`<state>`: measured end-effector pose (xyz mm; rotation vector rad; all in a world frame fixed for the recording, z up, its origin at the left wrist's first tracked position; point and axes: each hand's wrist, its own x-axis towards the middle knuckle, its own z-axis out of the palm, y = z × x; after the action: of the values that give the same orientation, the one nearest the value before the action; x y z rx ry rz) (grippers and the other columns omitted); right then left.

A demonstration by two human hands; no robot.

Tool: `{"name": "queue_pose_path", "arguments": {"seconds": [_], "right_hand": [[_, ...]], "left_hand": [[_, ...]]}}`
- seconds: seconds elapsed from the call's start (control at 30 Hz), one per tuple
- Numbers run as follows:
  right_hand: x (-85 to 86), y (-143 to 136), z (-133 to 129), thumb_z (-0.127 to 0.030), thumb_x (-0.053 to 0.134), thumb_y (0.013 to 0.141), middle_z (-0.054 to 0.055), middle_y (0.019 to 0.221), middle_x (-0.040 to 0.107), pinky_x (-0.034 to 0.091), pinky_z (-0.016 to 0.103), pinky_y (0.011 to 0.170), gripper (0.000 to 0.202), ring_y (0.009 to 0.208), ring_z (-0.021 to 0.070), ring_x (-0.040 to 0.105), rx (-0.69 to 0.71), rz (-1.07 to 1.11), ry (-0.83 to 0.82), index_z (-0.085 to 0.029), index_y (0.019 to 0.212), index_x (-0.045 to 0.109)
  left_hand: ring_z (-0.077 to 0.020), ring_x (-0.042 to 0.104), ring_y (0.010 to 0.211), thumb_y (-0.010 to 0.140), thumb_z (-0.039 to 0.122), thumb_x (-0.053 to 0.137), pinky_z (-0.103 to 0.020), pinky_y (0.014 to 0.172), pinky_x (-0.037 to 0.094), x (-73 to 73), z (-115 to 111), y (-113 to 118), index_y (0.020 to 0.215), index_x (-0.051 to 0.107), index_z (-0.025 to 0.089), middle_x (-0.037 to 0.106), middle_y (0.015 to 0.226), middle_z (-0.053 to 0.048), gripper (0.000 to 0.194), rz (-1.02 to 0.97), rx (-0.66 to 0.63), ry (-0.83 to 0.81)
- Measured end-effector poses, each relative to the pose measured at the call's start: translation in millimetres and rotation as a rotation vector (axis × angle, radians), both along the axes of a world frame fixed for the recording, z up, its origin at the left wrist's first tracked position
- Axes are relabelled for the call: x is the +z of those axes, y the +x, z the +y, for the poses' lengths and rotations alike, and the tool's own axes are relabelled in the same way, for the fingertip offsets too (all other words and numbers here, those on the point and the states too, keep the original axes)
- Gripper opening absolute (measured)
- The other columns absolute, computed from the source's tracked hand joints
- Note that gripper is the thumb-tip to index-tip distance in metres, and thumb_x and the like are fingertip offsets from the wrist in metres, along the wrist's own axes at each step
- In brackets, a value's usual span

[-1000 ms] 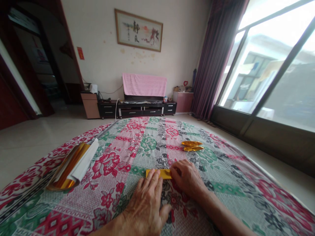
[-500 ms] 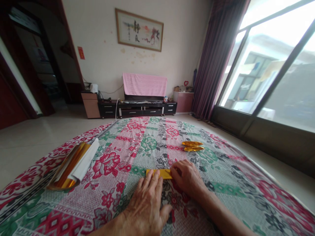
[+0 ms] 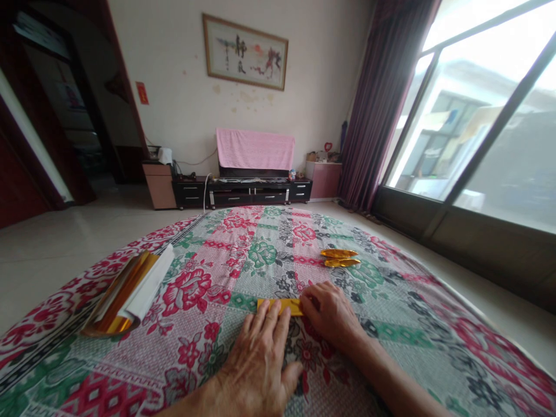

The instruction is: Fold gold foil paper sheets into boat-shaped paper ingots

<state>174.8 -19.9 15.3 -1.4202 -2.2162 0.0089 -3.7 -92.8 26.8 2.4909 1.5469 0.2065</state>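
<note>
A narrow strip of folded gold paper (image 3: 292,306) lies flat on the patterned tablecloth in front of me. My left hand (image 3: 264,353) rests palm down, its spread fingertips on the strip's left part and near edge. At the strip's right end, my right hand (image 3: 330,315) is closed, with thumb and fingers pinching that end. Beyond my right hand lie two folded gold paper pieces (image 3: 339,254), pointed at both ends, side by side. To the left, a stack of gold and white paper sheets (image 3: 134,289) sits curled on the cloth.
The round table (image 3: 234,231) carries a floral cloth. Past it stand a low black TV cabinet (image 3: 234,198) and a television under a pink cloth (image 3: 256,149). A purple curtain (image 3: 377,104) and large window are on the right, a dark doorway on the left.
</note>
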Motion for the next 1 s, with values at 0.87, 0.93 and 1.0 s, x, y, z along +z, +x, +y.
{"name": "queue_pose_path", "arguments": {"seconds": [0.87,0.93,1.0], "right_hand": [[-2.5,1.1,1.5,-0.025,0.047,0.083,0.001,0.07,0.062,0.031,0.025,0.068,0.019,0.069,0.014,0.051,-0.009,-0.007,0.008,-0.019,0.07,0.059],[-2.7,1.2,2.1,-0.025,0.047,0.083,0.001,0.07,0.062,0.031,0.025,0.068,0.019,0.07,0.0142,0.051,-0.006,-0.005,0.006,-0.019,0.071,0.059],[-2.6,1.3,2.1,-0.025,0.047,0.084,0.001,0.07,0.061,0.031,0.025,0.068,0.019,0.07,0.0142,0.051,-0.003,-0.004,0.004,-0.019,0.07,0.059]], "left_hand": [[-0.0358,0.012,0.134,0.083,0.05,0.039,-0.053,0.106,0.025,-6.1,1.4,-1.2,0.139,0.027,0.007,0.017,0.146,-0.017,0.072,-0.014,0.009,0.026],[-0.0356,0.012,0.134,0.083,0.051,0.039,-0.053,0.106,0.024,-7.2,1.5,-1.6,0.14,0.026,0.008,0.017,0.147,-0.016,0.072,-0.015,0.01,0.029],[-0.0353,0.011,0.134,0.083,0.05,0.038,-0.052,0.107,0.024,-7.9,1.5,-2.0,0.139,0.026,0.008,0.017,0.147,-0.016,0.072,-0.015,0.012,0.027]]}}
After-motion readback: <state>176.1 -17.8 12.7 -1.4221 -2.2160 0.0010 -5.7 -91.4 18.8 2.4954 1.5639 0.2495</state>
